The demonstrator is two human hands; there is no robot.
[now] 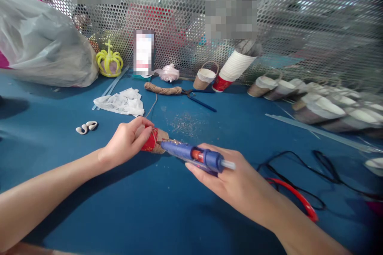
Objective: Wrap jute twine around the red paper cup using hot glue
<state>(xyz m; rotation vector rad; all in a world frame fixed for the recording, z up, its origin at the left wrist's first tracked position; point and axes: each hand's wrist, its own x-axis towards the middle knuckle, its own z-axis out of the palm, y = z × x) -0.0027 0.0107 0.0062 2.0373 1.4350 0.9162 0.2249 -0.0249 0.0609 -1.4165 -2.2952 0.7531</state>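
So the left hand point(127, 141) was wrapped around a red paper cup point(150, 142) lying on its side on the blue table point(134, 211), fingers curled over the top of it. The cup was partly covered in brown twine wrap point(161, 140) at its right end. It sat near the middle of the table, a bit on the near side.

The right hand point(236, 185) was closed around a blue glue gun point(194, 156), with the nozzle right up against the twine-wrapped end of the cup. A clear glue stick point(229, 164) poked out the back of the gun, and its black cord point(299, 179) trailed off to the right next to something red and curved point(296, 197).

Farther back there was a spool of twine point(163, 89), blue-handled scissors point(199, 99), a little cup basket with a handle point(205, 77) and a tilted stack of white cups point(235, 67). A row of finished baskets point(311, 99) lay along the far right by the mesh wall point(299, 20). On the left: a crumpled piece of white lace point(121, 101), a yellow crown thing point(109, 61), a big plastic bag point(38, 44) and two small white shells point(86, 126).
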